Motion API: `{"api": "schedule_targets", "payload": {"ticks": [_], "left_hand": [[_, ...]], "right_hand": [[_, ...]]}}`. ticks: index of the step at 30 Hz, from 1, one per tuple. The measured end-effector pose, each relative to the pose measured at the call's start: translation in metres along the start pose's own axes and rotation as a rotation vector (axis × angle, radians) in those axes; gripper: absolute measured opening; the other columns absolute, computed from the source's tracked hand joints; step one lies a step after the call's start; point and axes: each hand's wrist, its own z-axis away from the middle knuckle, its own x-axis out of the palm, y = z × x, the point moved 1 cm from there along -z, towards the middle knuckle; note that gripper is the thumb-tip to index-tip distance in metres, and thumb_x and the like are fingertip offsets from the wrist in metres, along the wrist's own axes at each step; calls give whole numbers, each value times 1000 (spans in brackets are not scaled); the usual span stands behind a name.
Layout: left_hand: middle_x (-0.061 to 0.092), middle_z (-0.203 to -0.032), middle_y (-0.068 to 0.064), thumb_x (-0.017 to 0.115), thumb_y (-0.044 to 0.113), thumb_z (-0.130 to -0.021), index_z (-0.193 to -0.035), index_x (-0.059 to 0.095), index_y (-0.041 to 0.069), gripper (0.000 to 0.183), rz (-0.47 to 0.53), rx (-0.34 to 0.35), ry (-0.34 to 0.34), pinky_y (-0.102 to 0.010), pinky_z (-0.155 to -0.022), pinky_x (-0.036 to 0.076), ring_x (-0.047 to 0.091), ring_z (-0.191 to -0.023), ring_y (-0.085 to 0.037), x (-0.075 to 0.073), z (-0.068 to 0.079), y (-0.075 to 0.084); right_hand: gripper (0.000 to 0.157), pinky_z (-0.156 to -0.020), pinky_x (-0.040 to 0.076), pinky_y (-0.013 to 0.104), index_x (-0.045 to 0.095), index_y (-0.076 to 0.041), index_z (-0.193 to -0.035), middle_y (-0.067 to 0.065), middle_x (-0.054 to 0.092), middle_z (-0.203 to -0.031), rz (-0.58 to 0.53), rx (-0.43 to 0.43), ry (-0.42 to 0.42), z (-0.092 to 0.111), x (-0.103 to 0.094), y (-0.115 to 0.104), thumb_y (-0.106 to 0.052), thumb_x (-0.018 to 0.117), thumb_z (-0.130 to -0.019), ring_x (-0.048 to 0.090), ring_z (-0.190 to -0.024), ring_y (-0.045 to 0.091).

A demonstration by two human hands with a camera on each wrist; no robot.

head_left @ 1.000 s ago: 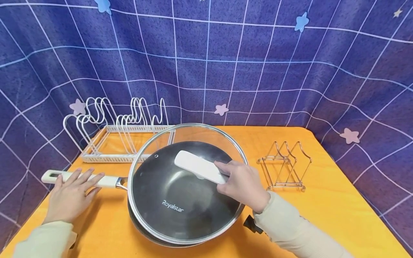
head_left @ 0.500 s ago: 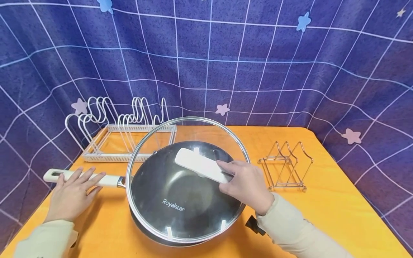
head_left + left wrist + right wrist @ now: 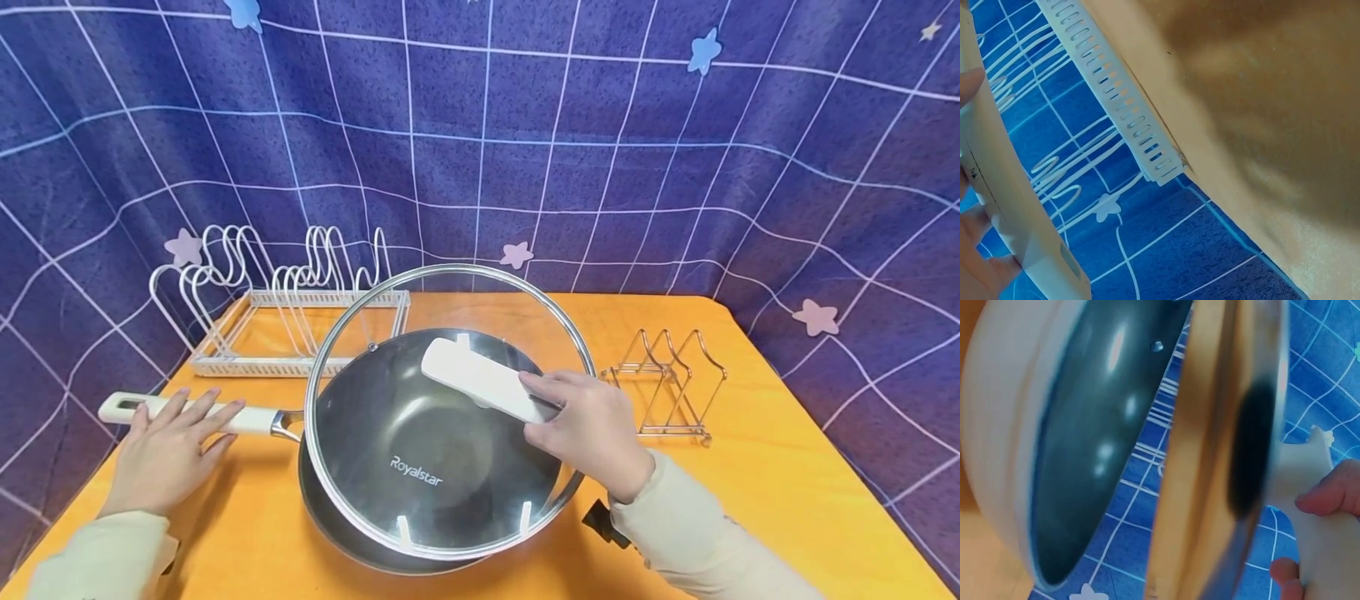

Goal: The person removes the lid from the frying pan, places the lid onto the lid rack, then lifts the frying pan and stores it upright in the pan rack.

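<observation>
Two hands in frame, both in pale sleeves, over the orange bench [image 3: 795, 492].

Left hand [image 3: 161, 454]: back up, fingers spread and nearly straight across the cream slotted pan handle [image 3: 255, 421], thumb on its near side. Handle's long axis runs crosswise, free end pointing left.

Right hand [image 3: 588, 425]: reaching in from near right, fingers closed on the white bar handle [image 3: 480, 379] of the round steel-rimmed glass lid [image 3: 450, 417]. Bar runs far-left to near-right. Lid is held above the pan; right wrist view shows the gap.

Dark-lined, cream-outside round wok [image 3: 1094, 444] sits mid-bench under the lid, opening up. Reads "Royalstar" in white, seen through the glass; mark on its handle too small to read.

Farther: copper-coloured wire rack [image 3: 667, 392] right, white multi-loop wire rack [image 3: 262, 367] left, then blue grid-and-star curtain [image 3: 600, 167].
</observation>
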Motion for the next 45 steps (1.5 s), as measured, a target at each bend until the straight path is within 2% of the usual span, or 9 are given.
{"api": "schedule_targets", "payload": {"ticks": [5, 11, 18, 23, 28, 32, 37, 40, 45], "left_hand": [[53, -128, -27, 66, 22, -87, -127, 58, 16, 41, 3, 1, -2, -69, -108, 3, 38, -123, -52, 0, 1, -1], [52, -128, -30, 67, 19, -83, -125, 57, 11, 44, -3, -6, -22, -69, -107, 7, 32, -124, -57, 1, 1, -4], [45, -136, -30, 58, 21, -87, -138, 49, 13, 53, 41, -7, -43, -64, -111, -1, 17, -136, -53, -3, 1, -3], [48, -135, -28, 57, 23, -86, -139, 49, 15, 54, 60, 54, 28, -62, -112, 2, 11, -143, -42, -6, -5, 3], [48, -135, -28, 57, 30, -89, -144, 44, 19, 57, 41, 108, 19, -59, -113, -2, 5, -145, -36, -10, -13, 13], [47, -138, -26, 58, 37, -89, -147, 39, 25, 62, 49, 167, 10, -56, -114, -2, 8, -144, -37, -12, -19, 20], [41, -144, -21, 60, 42, -87, -150, 32, 33, 69, 96, 262, 43, -44, -117, 0, 5, -146, -23, -12, -22, 22], [41, -144, -22, 59, 43, -86, -149, 34, 30, 69, 110, 305, 63, -42, -117, 1, 8, -146, -22, -12, -25, 22], [41, -145, -19, 60, 43, -85, -151, 30, 28, 74, 85, 336, 41, -40, -117, -2, 14, -145, -29, -14, -30, 28]], "right_hand": [[47, -44, 47, 26, 76, -6, -99, 5, 73, -83, 24, -43, 56, 1, -3, 2, -8, 80, -52, 68, -65, 18], [49, -47, 49, 27, 76, -5, -99, 7, 73, -85, 17, -29, 52, 2, -10, 5, -7, 81, -51, 68, -67, 20], [49, -43, 46, 26, 77, -6, -97, 7, 72, -81, 50, -54, 103, 2, -13, 8, -9, 84, -50, 67, -63, 21], [46, -41, 42, 28, 77, -7, -96, 7, 73, -82, 68, -69, 150, 2, -15, 8, -7, 82, -50, 67, -62, 21], [46, -40, 45, 31, 77, -5, -93, 9, 72, -80, 97, -128, 223, 2, -13, 12, -7, 83, -48, 67, -62, 23], [47, -42, 47, 31, 77, -4, -94, 10, 72, -80, 87, -130, 248, 3, -13, 16, -8, 83, -47, 68, -64, 24], [48, -41, 45, 31, 77, -5, -95, 10, 72, -81, 89, -114, 255, 4, -15, 19, -8, 82, -47, 69, -65, 25], [47, -40, 44, 31, 77, -6, -94, 10, 72, -81, 104, -114, 259, 4, -16, 19, -8, 81, -48, 68, -64, 25], [47, -41, 45, 32, 77, -5, -94, 10, 72, -80, 107, -119, 257, 5, -18, 20, -7, 81, -48, 68, -64, 25]]}}
